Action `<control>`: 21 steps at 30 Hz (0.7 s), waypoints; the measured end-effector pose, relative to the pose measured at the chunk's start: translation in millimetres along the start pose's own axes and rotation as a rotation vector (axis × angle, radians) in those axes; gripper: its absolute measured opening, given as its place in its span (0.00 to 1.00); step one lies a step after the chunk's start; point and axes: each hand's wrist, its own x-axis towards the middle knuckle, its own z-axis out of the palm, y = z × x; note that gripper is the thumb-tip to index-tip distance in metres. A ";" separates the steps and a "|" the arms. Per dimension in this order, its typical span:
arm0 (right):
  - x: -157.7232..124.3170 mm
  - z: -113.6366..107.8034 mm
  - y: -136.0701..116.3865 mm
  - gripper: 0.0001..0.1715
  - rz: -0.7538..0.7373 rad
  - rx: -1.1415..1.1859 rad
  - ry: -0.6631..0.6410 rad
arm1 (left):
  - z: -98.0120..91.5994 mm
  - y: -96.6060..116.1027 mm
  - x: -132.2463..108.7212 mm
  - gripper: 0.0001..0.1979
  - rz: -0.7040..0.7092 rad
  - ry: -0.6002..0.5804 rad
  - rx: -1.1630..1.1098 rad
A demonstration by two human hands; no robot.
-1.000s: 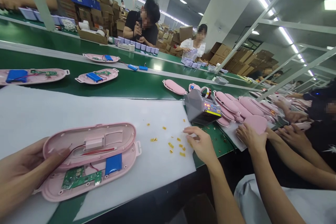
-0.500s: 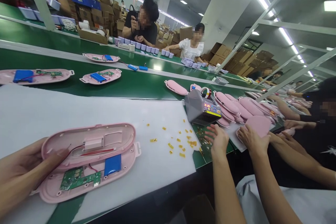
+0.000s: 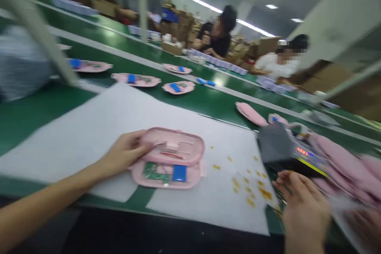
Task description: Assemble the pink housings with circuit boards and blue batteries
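Note:
My left hand [image 3: 125, 152] grips the left end of an opened pink shell [image 3: 169, 158] lying on a white sheet [image 3: 89, 127]. The lower half of the shell shows a green circuit board [image 3: 154, 170] and a blue battery [image 3: 179, 173]. My right hand [image 3: 300, 202] hovers at the sheet's right edge, just below a grey tape dispenser [image 3: 285, 149], with the fingers curled and blurred. Several small yellow tape bits [image 3: 250, 184] lie scattered between the shell and that hand.
A green conveyor belt [image 3: 208, 103] carries open pink shells [image 3: 178, 87] with blue batteries. A stack of closed pink shells [image 3: 342, 162] lies to the right. Two people sit across the belt among cardboard boxes. A grey post [image 3: 38, 31] leans at the left.
The view has swung left and blurred. My right hand has drawn back from the tape bits to just below the dispenser. My left hand still holds the shell.

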 end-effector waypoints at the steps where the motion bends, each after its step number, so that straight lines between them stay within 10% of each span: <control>1: -15.9 23.8 -12.7 0.17 -0.037 -0.003 -0.103 | -0.6 5.1 -0.3 0.20 0.002 -0.025 -0.061; 6: -60.4 148.8 -88.5 0.10 -0.620 -0.174 -0.918 | -8.5 3.7 -2.2 0.17 0.033 -0.061 -0.225; 11: -66.7 226.8 -93.5 0.13 -0.809 -0.472 -1.342 | -8.1 -1.5 -5.0 0.16 0.115 -0.073 -0.266; 21: -81.5 232.8 -84.3 0.10 -1.098 -0.643 -1.085 | -8.9 -13.1 -2.0 0.09 0.156 -0.057 -0.219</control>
